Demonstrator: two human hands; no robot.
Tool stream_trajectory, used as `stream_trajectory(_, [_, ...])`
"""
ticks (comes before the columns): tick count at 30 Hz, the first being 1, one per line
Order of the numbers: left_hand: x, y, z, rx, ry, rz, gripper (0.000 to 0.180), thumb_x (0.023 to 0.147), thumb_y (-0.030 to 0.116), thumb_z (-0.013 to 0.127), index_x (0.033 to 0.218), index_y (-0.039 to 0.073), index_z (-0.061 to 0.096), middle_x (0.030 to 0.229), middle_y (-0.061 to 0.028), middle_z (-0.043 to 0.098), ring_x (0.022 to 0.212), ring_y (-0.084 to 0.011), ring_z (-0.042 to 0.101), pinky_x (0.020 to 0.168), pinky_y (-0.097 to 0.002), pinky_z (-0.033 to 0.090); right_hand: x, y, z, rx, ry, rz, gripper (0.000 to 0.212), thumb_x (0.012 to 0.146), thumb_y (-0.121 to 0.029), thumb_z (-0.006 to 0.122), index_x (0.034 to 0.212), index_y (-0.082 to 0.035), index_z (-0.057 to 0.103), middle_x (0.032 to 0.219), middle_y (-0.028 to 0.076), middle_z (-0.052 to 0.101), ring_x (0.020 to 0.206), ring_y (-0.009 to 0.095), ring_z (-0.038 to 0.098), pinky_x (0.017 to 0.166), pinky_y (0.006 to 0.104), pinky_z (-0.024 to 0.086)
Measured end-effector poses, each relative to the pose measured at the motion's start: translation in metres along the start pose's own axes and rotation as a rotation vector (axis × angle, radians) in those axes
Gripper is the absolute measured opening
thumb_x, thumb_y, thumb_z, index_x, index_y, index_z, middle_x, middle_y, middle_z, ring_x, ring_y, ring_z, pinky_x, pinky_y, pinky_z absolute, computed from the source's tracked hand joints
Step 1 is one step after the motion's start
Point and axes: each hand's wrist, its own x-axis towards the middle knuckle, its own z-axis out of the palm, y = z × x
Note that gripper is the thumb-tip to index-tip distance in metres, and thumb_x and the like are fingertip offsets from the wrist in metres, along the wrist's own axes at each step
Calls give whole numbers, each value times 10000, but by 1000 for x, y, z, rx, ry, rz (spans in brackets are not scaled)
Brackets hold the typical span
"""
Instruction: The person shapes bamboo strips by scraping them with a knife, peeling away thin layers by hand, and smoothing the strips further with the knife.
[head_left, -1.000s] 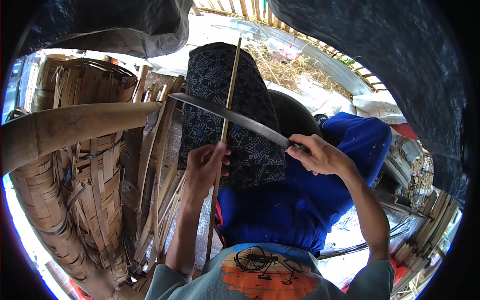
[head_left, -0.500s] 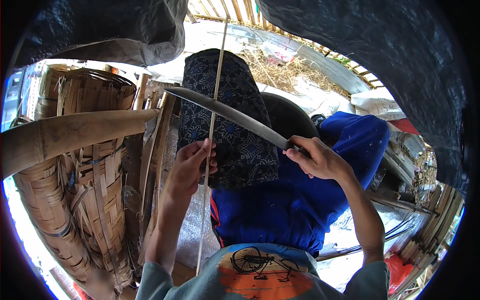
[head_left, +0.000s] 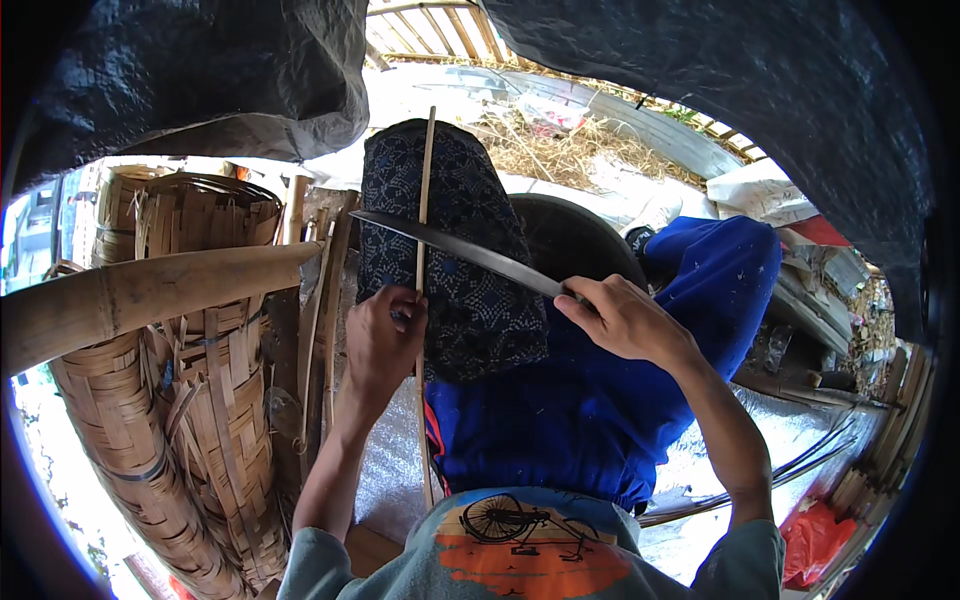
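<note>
A long, thin bamboo strip [head_left: 424, 195] runs lengthwise over the dark patterned cloth [head_left: 480, 310] that covers my leg. My left hand [head_left: 387, 335] is closed on the strip, its fingers curled around it just below the blade. In my right hand [head_left: 625, 318] is the handle of a long curved knife [head_left: 480, 257]. The knife's blade points to the left and crosses the strip a little beyond my left hand. Its tip reaches past the cloth's left edge. My right fingers hide most of the handle.
Tall woven bamboo baskets [head_left: 190, 400] stand at my left, with a thick split bamboo pole [head_left: 160, 290] across them. Dark plastic sheeting [head_left: 760, 90] hangs overhead. Straw [head_left: 560, 150] lies farther off. A red plastic bag [head_left: 815, 545] is at the lower right.
The bamboo strip has slid toward me, so its far end now lies near the cloth's far edge. My left hand has turned, knuckles up. The knife stays across the strip.
</note>
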Motion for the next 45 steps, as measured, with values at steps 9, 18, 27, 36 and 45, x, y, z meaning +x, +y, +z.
stream_trajectory(9, [2, 4, 8, -283, -72, -57, 194, 881, 108, 610, 935, -71, 660, 721, -152, 689, 657, -201, 700, 557, -288, 532, -11, -14, -16, 225, -86, 67, 303, 982, -255, 511, 959, 24, 628, 558, 133, 558, 449, 181, 551, 470, 324, 398])
stream_trajectory(18, [2, 14, 12, -102, -110, -208, 268, 906, 218, 628, 861, -42, 674, 691, -146, 673, 590, -223, 672, 538, -311, 504, 1, 15, 9, 67, 55, -13, 419, 969, -379, 517, 835, 7, 610, 455, 165, 471, 416, 273, 550, 456, 387, 411])
stream_trajectory(27, [-55, -6, 8, -176, -238, -433, 474, 955, 401, 531, 700, 3, 568, 538, -88, 561, 424, -204, 537, 439, -338, 389, -4, 29, 24, -470, 301, -488, 294, 941, -250, 592, 1222, -167, 601, 762, 66, 478, 531, 212, 479, 439, 350, 399])
stream_trajectory(36, [-65, 4, 33, -376, 45, -487, 522, 960, 380, 535, 585, 20, 481, 499, 2, 404, 475, -72, 370, 437, -292, 274, -2, 13, 31, -587, 360, -411, 359, 906, -331, 638, 756, -12, 568, 535, 67, 460, 413, 217, 457, 350, 337, 380])
stream_trajectory(45, [-79, 6, 32, -556, 66, -599, 513, 954, 393, 550, 574, 64, 450, 500, 41, 362, 472, -47, 324, 435, -270, 238, 4, -6, 39, -453, 335, -139, 618, 897, -468, 600, 441, -117, 375, 360, 115, 436, 324, 283, 523, 313, 361, 418])
